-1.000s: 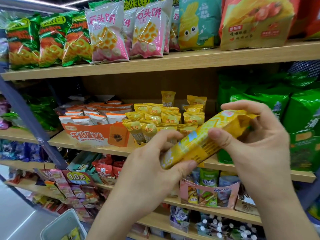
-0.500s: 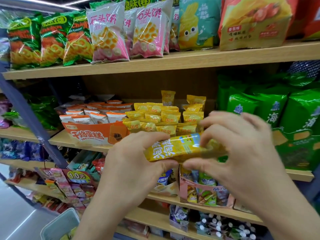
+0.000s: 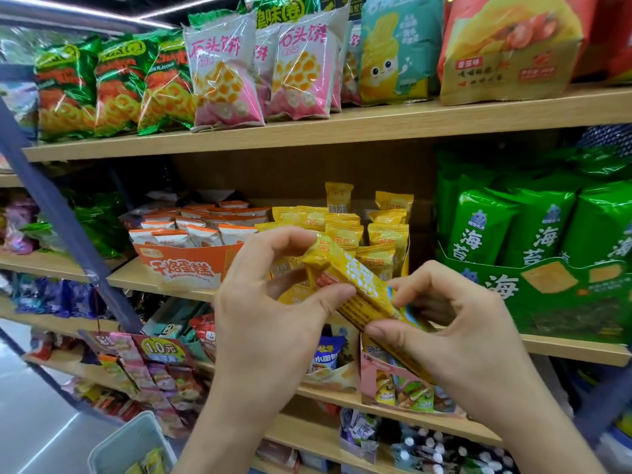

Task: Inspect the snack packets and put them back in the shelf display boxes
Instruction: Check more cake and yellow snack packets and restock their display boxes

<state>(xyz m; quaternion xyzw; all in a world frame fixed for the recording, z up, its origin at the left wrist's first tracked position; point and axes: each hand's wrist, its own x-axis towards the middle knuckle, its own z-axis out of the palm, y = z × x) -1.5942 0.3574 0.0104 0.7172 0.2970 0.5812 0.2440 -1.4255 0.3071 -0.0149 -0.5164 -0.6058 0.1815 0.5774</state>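
Note:
A long yellow snack packet (image 3: pixel 355 285) is held in front of the middle shelf, tilted down to the right. My left hand (image 3: pixel 270 309) pinches its upper left end between thumb and fingers. My right hand (image 3: pixel 444 323) pinches the lower right end. Behind the hands stands a yellow display box (image 3: pixel 405 261) full of several matching yellow packets (image 3: pixel 345 230). Its front is mostly hidden by my hands.
An orange display box (image 3: pixel 184 265) of white-and-orange cake packets sits left of the yellow one. Green seaweed bags (image 3: pixel 533 241) fill the right. Large bags line the top shelf (image 3: pixel 342 128). Small boxes stand on lower shelves, and a pale basket (image 3: pixel 130 446) is at the bottom left.
The packet has turned in my hands, from tilted up to the right, through level, to tilted down to the right. Both hands shifted their pinch along it.

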